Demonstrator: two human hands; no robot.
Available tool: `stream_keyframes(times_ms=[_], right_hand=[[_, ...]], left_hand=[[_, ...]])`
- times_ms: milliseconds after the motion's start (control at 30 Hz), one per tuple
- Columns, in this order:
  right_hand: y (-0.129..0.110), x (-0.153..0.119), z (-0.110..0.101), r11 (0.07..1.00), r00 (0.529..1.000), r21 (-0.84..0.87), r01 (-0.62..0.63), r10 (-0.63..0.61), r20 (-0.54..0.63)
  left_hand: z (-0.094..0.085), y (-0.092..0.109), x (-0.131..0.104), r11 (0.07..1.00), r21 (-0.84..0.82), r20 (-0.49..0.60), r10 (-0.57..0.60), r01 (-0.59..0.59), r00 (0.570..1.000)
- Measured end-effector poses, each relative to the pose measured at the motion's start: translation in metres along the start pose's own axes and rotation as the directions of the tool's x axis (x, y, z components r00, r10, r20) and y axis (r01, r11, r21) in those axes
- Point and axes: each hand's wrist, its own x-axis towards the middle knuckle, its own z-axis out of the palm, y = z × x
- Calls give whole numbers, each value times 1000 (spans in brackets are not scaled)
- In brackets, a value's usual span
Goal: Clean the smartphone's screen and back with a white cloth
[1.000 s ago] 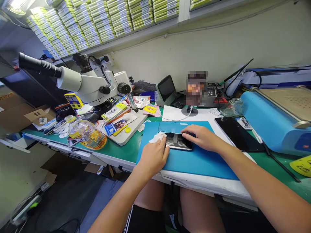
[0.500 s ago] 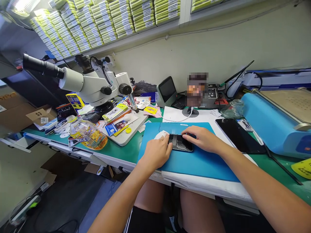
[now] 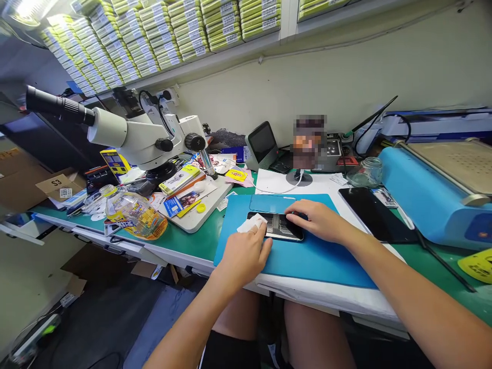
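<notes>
On the blue mat (image 3: 307, 269) lies a smartphone (image 3: 290, 233), its dark, glossy face up with pale reflections on it. My left hand (image 3: 246, 253) presses a folded white wipe (image 3: 250, 223) against the phone's left part; the fingers are together over it. At the phone's upper right edge, the thumb and fingertips of my right hand (image 3: 313, 219) hold the phone against the mat. Just behind the phone rests a clear, thin screen-shaped sheet (image 3: 269, 203). My left fingers and the wipe hide some of the phone's left side.
A microscope (image 3: 149, 143) stands at left beside a plastic bottle (image 3: 134, 212) of orange liquid. To the right are a black tablet-like panel (image 3: 374, 215), a glass jar (image 3: 369, 171) and a blue machine (image 3: 430, 189). A phone stand (image 3: 299, 178) with a cable is behind.
My left hand has moved slightly left and down with the wipe, baring more of the wipe and the phone's upper left corner. The right hand stays at the phone's edge.
</notes>
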Motion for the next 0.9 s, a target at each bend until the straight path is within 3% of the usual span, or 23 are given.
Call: stream_keyframes(times_ms=[100,200,533,800,900], right_hand=[[0,0,0,1000,1000,6,-3,3,-5],[-1,0,-1,1000,1000,12,-3,3,-9],[0,-1,-1,1000,1000,10,0,0,-13],[1,0,0,1000,1000,-8,15,-15,-18],[2,0,-1,1000,1000,-13,18,-18,-19]], left_hand=[[-3,-1,20,1000,-13,6,3,-3,1000],[-2,-1,25,1000,-12,1,-5,5,1000],[6,5,-27,999,38,-12,-16,16,1000],[-2,5,19,1000,-6,3,-17,17,1000],[-1,5,15,999,-5,6,-33,34,999]])
